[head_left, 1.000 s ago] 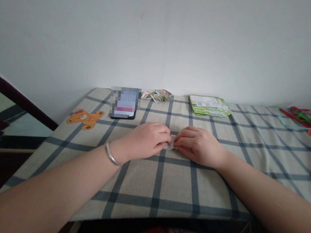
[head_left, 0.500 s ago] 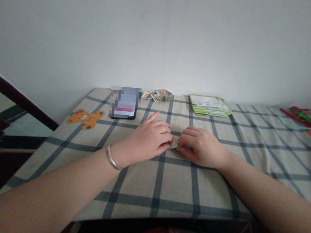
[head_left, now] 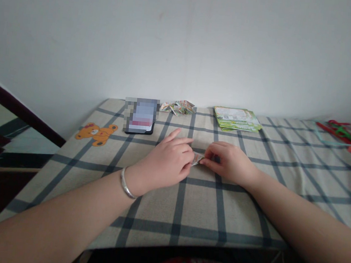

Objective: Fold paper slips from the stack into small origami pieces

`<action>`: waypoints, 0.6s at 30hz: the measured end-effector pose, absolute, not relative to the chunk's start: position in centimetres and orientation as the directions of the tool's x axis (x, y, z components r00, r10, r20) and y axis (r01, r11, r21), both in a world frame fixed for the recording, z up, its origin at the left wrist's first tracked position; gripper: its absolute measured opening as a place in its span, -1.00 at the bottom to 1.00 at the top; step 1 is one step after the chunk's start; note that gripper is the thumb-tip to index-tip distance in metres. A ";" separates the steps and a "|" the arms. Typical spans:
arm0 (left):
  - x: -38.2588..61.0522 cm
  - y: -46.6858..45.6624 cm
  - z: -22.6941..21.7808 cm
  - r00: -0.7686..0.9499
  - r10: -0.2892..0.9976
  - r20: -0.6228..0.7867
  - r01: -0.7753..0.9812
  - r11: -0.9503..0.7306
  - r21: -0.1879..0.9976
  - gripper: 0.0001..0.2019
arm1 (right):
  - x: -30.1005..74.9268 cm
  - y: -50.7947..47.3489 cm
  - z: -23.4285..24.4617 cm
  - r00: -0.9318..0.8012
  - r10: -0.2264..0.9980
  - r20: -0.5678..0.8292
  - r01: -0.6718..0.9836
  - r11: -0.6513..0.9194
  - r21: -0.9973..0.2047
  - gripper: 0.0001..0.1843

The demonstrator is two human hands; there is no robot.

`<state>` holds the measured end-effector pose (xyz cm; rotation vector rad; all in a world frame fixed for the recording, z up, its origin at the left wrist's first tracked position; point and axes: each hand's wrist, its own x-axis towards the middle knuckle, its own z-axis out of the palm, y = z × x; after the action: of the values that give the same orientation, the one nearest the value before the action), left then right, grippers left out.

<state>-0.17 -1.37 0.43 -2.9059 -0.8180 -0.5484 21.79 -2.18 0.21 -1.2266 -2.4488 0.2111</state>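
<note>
Between my hands is a small folded piece of printed paper (head_left: 197, 159), its middle showing just above the checked tablecloth (head_left: 156, 211). My left hand (head_left: 171, 162), with a silver bangle on the wrist, pinches the paper's left end between thumb and fingers, while its little finger sticks out. At the paper's right end, the thumb and index finger of my right hand (head_left: 229, 163) close on the tip. My fingers hide both ends of the paper.
A phone (head_left: 141, 116) lies at the back left, beside several folded paper pieces (head_left: 178, 107). Green printed sheets (head_left: 237, 119) are stacked by the wall. An orange bear picture (head_left: 96, 133) is on the left, and red and green strips (head_left: 347, 136) lie at the far right.
The paper has tilted and shows a more pointed shape. My right hand has shifted its fingers to the paper's tip, and my left hand has turned slightly.
</note>
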 end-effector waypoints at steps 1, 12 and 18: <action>-0.2 -1.4 0.4 0.798 0.485 0.358 0.513 -0.858 0.019 -0.87 | 21.8 -2.1 0.1 -0.533 0.799 0.276 0.738 0.599 -0.310 -0.82; -0.2 -1.2 0.0 0.791 0.492 0.365 0.523 -0.852 0.014 -0.93 | 22.7 -2.0 0.8 -0.647 0.726 0.233 0.716 0.684 -0.141 -0.84; -0.3 -1.0 -0.1 0.766 0.536 0.356 0.566 -0.824 0.022 -0.95 | 22.8 -2.3 1.2 -0.642 0.742 0.194 0.746 0.663 -0.069 -0.86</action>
<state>-0.26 -1.04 -0.13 -2.8701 -0.8975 -0.5387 22.85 -2.30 1.22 -1.2115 -2.6733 -0.0256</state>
